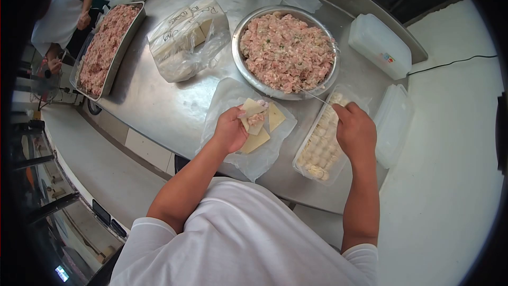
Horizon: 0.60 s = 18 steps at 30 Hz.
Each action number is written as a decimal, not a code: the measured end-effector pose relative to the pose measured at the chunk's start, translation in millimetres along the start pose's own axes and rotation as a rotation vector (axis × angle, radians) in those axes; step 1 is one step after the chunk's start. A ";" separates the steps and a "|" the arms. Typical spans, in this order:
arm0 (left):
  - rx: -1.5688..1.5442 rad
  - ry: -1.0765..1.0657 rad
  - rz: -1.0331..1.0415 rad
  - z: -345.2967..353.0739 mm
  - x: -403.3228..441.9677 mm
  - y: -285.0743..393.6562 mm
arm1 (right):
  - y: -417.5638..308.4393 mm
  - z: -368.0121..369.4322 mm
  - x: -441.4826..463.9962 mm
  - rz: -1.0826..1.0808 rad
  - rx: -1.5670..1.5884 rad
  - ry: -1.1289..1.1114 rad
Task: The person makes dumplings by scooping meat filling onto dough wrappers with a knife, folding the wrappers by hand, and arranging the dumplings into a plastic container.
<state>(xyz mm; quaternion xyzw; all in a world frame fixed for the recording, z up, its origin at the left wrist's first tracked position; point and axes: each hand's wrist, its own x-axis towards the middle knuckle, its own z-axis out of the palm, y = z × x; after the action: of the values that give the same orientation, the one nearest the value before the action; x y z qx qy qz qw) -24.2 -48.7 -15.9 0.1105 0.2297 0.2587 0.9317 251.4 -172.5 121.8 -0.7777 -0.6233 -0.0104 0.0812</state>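
Note:
My left hand [230, 131] holds a pale square dough wrapper [251, 107] with a bit of minced meat on it. Beneath, loose wrappers [275, 117] lie on a plastic sheet [225, 91]. My right hand [356, 131] pinches the end of a thin metal utensil [317, 97]; its far end meets the meat at the bowl's near edge, so its kind does not show. Ground meat mixture [286, 47] fills the round steel bowl [236, 47]. Below my right hand, a clear plastic tray [298, 163] contains rows of small filled dumplings [321, 143].
A bagged stack of wrappers [182, 34] lies left of the bowl. Farther left is a metal pan [123, 47] of ground meat, near another person [61, 13]. Plastic containers [380, 45] line the right, by the white wall. The steel table [143, 87] has a raised back edge.

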 end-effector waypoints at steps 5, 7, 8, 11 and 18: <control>-0.125 0.027 0.049 12.4 -5.8 2.6 | -1.6 15.9 14.9 -0.112 -0.060 -0.117; -0.020 0.133 0.002 5.5 -5.0 3.6 | -5.4 14.4 16.1 -0.123 -0.038 -0.097; -0.025 0.140 0.014 2.8 -3.7 4.3 | -5.4 16.7 17.2 -0.130 -0.037 -0.095; -0.110 0.019 0.107 1.0 -4.2 5.6 | -3.7 23.8 13.0 -0.118 -0.021 -0.083; -0.084 0.267 0.136 15.5 -1.2 7.0 | -8.5 31.5 6.3 -0.082 -0.004 -0.077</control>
<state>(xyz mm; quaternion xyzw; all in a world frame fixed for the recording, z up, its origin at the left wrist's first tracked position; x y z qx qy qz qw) -20.7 -44.7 0.3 0.0511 0.3325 0.3429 0.8771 241.8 -160.3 92.5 -0.7516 -0.6572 0.0148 0.0552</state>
